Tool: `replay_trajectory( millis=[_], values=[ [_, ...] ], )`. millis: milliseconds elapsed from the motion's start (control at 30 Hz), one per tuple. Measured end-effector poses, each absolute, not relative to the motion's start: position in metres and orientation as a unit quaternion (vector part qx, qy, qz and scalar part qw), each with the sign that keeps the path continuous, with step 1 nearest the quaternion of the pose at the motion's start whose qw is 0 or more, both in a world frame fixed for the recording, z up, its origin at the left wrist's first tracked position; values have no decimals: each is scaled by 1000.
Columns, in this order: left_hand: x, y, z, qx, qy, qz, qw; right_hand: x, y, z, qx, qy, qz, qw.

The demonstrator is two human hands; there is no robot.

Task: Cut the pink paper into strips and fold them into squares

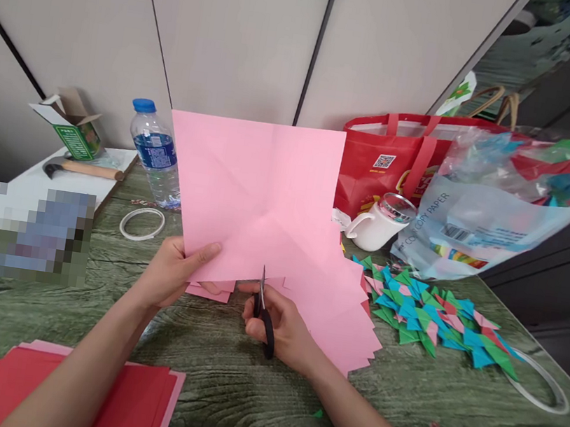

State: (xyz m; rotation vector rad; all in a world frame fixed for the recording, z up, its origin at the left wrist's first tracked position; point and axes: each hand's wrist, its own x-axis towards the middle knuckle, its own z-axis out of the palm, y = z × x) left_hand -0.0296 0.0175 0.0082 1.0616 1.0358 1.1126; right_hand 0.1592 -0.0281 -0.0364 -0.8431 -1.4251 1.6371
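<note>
A large pink sheet of paper [256, 195] stands upright in front of me, a faint crease running down it. My left hand [173, 272] pinches its lower left corner, thumb on the near face. In my right hand [277, 325] are scissors with black handles [268, 335], fingers through the loops. Their blade tips point up at the sheet's bottom edge, near its middle; whether they cut into it I cannot tell. Behind and to the right, more pink sheets [335, 312] lie fanned on the table.
Red and pink paper [131, 404] lies stacked at front left. A water bottle [155, 153], tape roll [142, 224] and hammer [84, 169] are at left. To the right are a white mug [382, 223], red bag [380, 138], plastic paper bag [457, 231] and folded paper pieces [424, 314].
</note>
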Motion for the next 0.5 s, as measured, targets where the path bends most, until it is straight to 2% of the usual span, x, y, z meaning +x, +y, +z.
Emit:
replay_trajectory(
  millis=[500],
  values=[
    [-31,18,6,460,443,478,603,159,-28,-39,-333,-566,641,397]
  ],
)
